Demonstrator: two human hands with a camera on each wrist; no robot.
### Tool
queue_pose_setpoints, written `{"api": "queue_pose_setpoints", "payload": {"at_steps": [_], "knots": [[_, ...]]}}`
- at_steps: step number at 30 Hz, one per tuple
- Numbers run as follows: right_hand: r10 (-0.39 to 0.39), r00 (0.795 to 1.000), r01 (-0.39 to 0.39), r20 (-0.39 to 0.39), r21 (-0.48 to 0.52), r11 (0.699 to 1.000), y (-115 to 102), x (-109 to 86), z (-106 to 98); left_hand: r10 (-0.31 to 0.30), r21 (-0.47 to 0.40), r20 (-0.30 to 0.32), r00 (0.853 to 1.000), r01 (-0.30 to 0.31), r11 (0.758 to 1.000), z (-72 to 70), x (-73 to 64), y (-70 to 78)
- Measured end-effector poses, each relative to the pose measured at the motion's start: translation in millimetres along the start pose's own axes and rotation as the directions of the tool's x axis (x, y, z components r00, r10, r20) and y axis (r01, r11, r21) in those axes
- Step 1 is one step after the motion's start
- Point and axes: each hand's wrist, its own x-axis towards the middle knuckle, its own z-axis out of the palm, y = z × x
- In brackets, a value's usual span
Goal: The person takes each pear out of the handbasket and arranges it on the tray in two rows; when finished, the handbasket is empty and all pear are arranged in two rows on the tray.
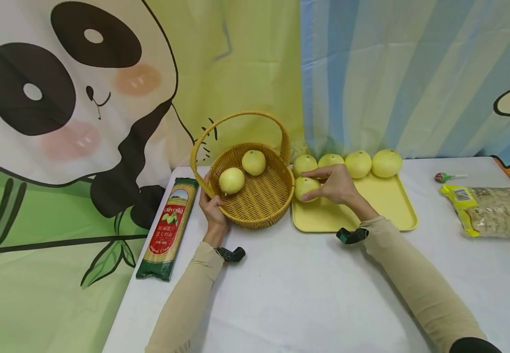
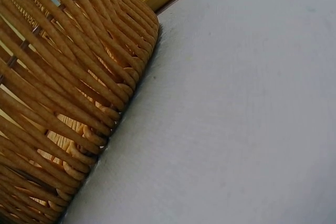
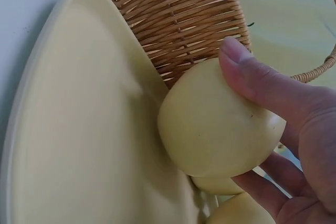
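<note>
Right hand (image 1: 336, 185) pinches pale fruit (image 1: 305, 189) at left end of tray (image 1: 343, 218); left hand (image 1: 213, 210) grips side of basket (image 1: 257, 221), apparently steadying it. Two fruits (image 1: 253, 163) inside; four others (image 1: 358, 164) line tray's far edge, seemingly for easy reach.

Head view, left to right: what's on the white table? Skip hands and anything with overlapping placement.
Green-and-red rectangular plastic pasta packet → round golden-brown woven basket → yellow rectangular tray with rounded corners → yellow-and-clear plastic food bag.
</note>
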Motion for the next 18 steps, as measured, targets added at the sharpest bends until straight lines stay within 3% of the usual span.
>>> {"api": "queue_pose_setpoints", "payload": {"at_steps": [11,18], "knots": [[-0.071,0.997,0.067,-0.036,-0.098,0.993,-1.1,1.2,2.7,-0.004,-0.024,-0.018,1.000,0.004,1.000,2.2,0.3,3.2],[-0.218,0.976,0.215,0.016,-0.257,0.942,0.7,9.1,-6.7,0.000,-0.022,-0.021,1.000,0.000,1.000,3.0,-0.1,2.4]]}}
